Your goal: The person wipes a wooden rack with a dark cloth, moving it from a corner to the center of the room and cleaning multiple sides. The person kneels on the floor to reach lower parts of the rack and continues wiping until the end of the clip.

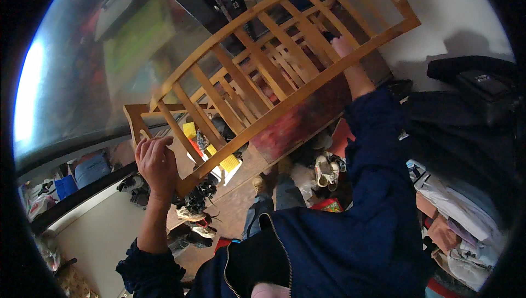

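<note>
A slatted wooden furniture frame (242, 133), with a curved rail and several flat slats, is tilted up in front of me. It looks like a bench or a rack; which one I cannot tell. My left hand (158, 166) is curled around its left end, by the corner post. Farther off, my right hand (342, 46) reaches between slats on the right side and grips the frame there. Something small and dark shows beside its fingers, too unclear to name. Slats partly cover that hand.
Sneakers (191, 213) lie on the floor at left, and white shoes (324, 171) at right near my feet. A reddish panel (294, 129) is beneath the frame. Glass (135, 51) borders the left. Folded clothes (452, 220) and a black bag (485, 82) are at right.
</note>
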The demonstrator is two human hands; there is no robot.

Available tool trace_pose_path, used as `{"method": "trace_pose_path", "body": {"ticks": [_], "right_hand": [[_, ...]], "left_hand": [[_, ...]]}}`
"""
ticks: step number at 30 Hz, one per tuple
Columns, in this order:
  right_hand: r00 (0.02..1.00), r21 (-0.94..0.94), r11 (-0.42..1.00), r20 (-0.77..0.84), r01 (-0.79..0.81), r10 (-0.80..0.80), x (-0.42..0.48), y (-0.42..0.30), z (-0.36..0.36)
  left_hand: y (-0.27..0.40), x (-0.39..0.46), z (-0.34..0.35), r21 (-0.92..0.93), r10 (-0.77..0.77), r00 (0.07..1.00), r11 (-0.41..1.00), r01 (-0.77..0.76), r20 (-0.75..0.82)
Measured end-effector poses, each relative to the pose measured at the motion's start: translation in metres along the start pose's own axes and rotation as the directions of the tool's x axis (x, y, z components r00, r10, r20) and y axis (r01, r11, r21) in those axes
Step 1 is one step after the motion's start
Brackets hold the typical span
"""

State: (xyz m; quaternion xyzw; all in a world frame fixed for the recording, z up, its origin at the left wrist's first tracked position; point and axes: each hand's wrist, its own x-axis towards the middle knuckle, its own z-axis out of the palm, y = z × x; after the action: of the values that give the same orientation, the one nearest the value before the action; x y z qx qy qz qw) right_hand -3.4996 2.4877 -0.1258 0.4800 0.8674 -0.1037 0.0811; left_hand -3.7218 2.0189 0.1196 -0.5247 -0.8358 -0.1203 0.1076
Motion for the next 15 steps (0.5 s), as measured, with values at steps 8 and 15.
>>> {"method": "trace_pose_path", "body": {"ticks": [8, 15], "right_hand": [[0.991, 0.018, 0.992, -0.043, -0.122, 0.123, -0.049, 0.023, -0.027], [0.821, 0.042, 0.999, -0.57, -0.002, 0.026, -0.021, -0.019, -0.045]], "left_hand": [[-0.006, -0.001, 0.004, -0.018, 0.024, 0.998, 1.0, -0.025, -0.05], [-0.005, -0.012, -0.002, 0.018, -0.009, 0.999, 1.0, 0.01, -0.036]]}}
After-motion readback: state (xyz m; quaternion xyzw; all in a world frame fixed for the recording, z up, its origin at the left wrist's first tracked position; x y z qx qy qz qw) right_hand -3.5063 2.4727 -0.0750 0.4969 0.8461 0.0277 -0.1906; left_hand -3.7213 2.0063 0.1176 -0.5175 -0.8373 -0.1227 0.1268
